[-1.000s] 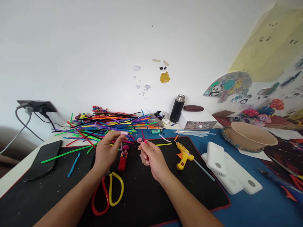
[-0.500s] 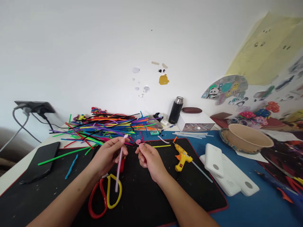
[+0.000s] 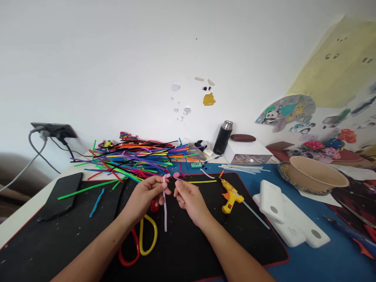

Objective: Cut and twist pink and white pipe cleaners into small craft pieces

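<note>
My left hand (image 3: 150,191) pinches a pale lilac pipe cleaner (image 3: 165,217). The strip's top end is bent over to the right above my fingertips, and its long end hangs straight down over the black mat. Close beside it, my right hand (image 3: 189,197) is closed in a pinch on a small pink pipe cleaner coil (image 3: 176,175), which shows just above the fingertips. Below my left wrist lie scissors with one red and one yellow handle (image 3: 149,250), partly covered by my arm. The two hands are slightly apart.
A heap of coloured pipe cleaners (image 3: 141,156) lies behind my left hand. On the right are a yellow glue gun (image 3: 230,196), white power banks (image 3: 288,223) and a beige bowl (image 3: 319,174). A black flask (image 3: 223,138) stands by the wall; a black phone (image 3: 61,196) lies left.
The lilac pipe cleaner's top end is now bent over, where it was straight before. My left hand has come closer to my right hand. The camera view has shifted slightly left.
</note>
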### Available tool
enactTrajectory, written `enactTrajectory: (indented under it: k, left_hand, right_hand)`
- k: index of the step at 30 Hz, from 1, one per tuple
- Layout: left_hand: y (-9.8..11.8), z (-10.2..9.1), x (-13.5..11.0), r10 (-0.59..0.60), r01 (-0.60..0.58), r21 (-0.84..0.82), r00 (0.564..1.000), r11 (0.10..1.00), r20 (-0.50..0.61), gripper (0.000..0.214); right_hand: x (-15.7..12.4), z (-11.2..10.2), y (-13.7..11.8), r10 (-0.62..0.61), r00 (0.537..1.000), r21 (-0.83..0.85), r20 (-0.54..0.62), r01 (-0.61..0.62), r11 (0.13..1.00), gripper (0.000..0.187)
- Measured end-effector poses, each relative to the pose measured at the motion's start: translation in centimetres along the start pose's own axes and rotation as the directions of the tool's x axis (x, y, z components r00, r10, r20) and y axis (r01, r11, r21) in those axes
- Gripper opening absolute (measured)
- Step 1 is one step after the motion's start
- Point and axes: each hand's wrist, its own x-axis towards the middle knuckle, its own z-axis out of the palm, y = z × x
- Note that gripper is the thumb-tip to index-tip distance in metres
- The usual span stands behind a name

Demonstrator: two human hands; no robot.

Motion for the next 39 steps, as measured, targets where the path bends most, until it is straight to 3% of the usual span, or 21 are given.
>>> enactTrajectory:
  k: [6,10,21,39]
  left_hand:
    - [0.1,0.2,-0.1,-0.028,0.029,-0.064,0.999,0.997,0.023,0.05]
    - [0.4,0.6,-0.4,-0.053,0.057,-0.091,0.997,0.994,0.05,0.05]
    - [0.1,0.6,-0.5,-0.133,0.135,-0.053,0.991,0.989,0.032,0.053]
    - [0.6,1.0,-0.9,-0.152,0.159,-0.085,0.985,0.984,0.079,0.05]
  right_hand:
    - [-0.3,0.2,0.4,-0.006,0.999,-0.042,0.044,0.008,0.999,0.063]
    - [-0.4,0.0,1.1,-0.026,1.0,-0.175,-0.002,0.026,0.984,0.062]
    - [-0.8,0.5,0.5,-0.145,0.984,-0.571,-0.102,0.061,0.819,0.046]
    - [-0.9,0.9,-0.4,-0.116,0.986,-0.619,-0.117,0.019,0.785,0.037]
